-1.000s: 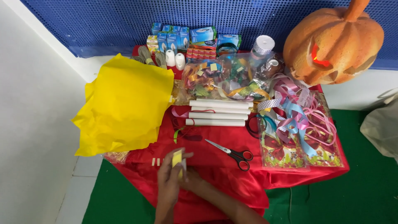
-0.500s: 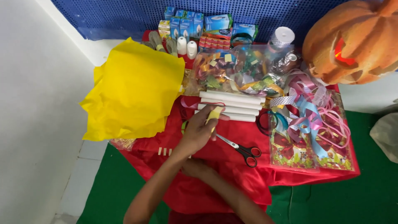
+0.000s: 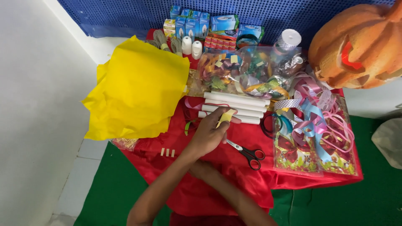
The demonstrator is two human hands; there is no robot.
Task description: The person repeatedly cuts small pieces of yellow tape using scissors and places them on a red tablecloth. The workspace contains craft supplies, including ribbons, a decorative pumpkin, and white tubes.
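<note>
My left hand (image 3: 207, 136) reaches across the red cloth (image 3: 234, 188) and pinches a small yellow paper piece (image 3: 226, 117) between its fingertips, just in front of several white paper rolls (image 3: 243, 102). My right hand (image 3: 202, 168) lies on the cloth underneath my left forearm. It is mostly hidden, so I cannot see its fingers. Red-handled scissors (image 3: 250, 153) lie shut on the cloth just right of my left hand. Three small pale strips (image 3: 167, 152) sit to its left.
A big crumpled yellow paper sheet (image 3: 138, 96) covers the table's left side. Bags of coloured ribbons (image 3: 314, 129) lie at the right, with blue boxes (image 3: 197, 23) and two white bottles (image 3: 191, 47) at the back. An orange carved pumpkin (image 3: 356, 46) stands far right. A white wall runs along the left.
My left hand has carried the yellow piece away from me, from near the cloth's front edge up to the white rolls. My right hand has stayed low on the cloth.
</note>
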